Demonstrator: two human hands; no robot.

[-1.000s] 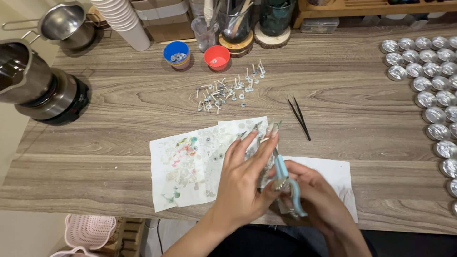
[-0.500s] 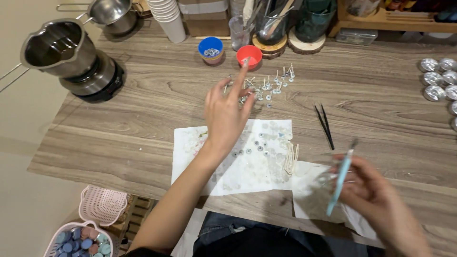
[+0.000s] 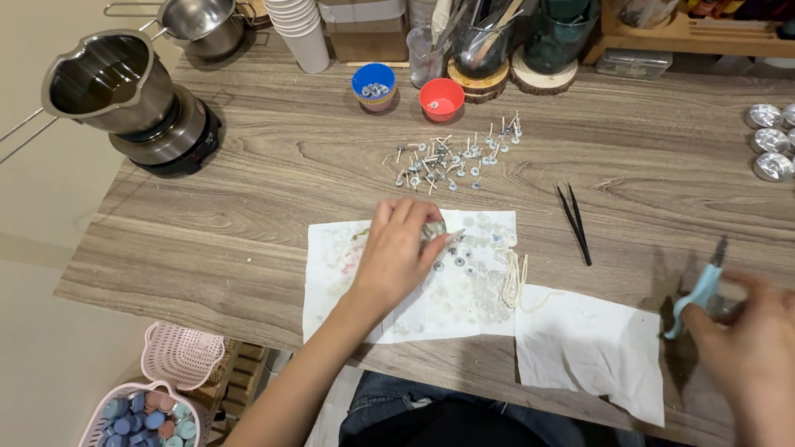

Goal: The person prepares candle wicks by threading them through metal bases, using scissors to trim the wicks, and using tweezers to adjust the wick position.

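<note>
My left hand (image 3: 396, 258) fingers pinch small metal piece over paper towel (image 3: 431, 285); right hand (image 3: 749, 348) clamps blue pliers (image 3: 697, 294) at tabletop (image 3: 273, 178) near edge; blue cup (image 3: 373, 84) holds metal tabs.

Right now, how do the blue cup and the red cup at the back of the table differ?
The blue cup holds several small metal discs; the red cup holds only one or two. The blue cup stands further left and slightly further back than the red cup. The two look alike in size and round shape, both upright and open on the wooden table.
</note>
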